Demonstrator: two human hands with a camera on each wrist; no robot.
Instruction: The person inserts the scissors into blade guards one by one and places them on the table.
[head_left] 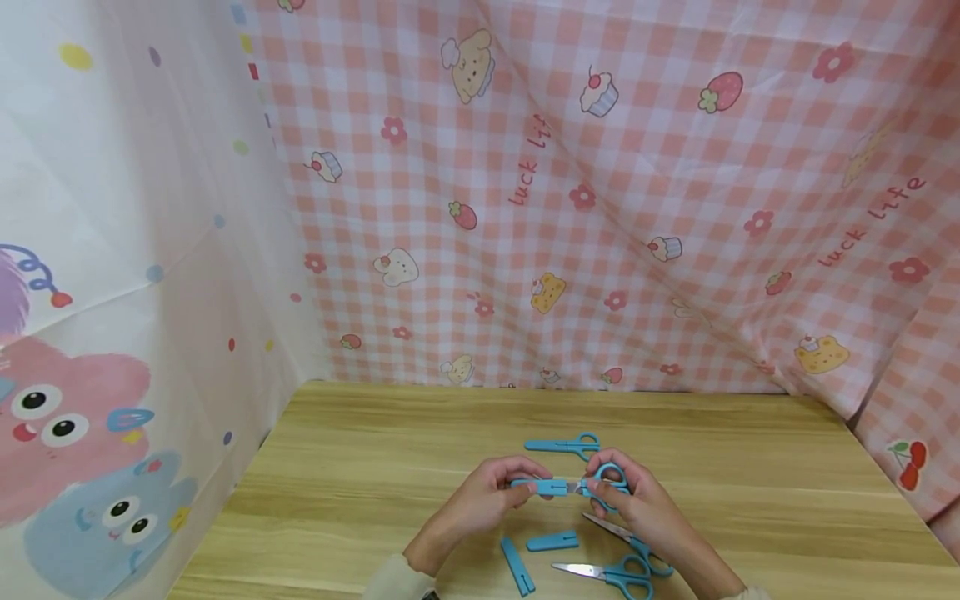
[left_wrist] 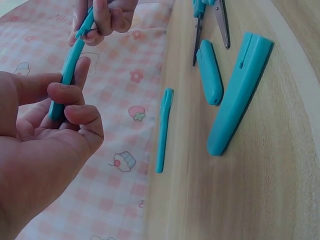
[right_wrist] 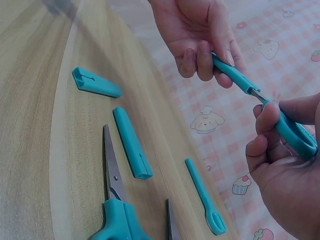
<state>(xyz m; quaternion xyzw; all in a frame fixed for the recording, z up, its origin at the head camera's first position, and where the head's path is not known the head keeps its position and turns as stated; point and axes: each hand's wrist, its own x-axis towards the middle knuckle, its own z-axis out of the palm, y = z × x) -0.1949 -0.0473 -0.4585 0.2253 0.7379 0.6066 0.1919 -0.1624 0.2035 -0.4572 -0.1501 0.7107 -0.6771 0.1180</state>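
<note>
Above the table my left hand point(head_left: 495, 493) pinches a blue blade cover point(head_left: 552, 487) between thumb and fingers. My right hand point(head_left: 637, 500) grips the blue handles of a pair of scissors point(right_wrist: 287, 131). Their blades are partly inside the cover's mouth; a short stretch of metal shows between cover and handles. Cover and scissors lie in one line, roughly level in the head view. Just beyond the hands, a second pair of scissors point(head_left: 553, 446) lies on the table with its blades fully covered.
On the wood-grain table point(head_left: 360, 467), nearer than the hands, lie two loose blue covers, one crosswise point(head_left: 552, 542) and one slanted point(head_left: 517, 567). Two bare-bladed scissors lie to their right, one in front point(head_left: 581, 570) and another point(head_left: 609, 526) partly under the right forearm. A checked cloth point(head_left: 525, 250) hangs behind.
</note>
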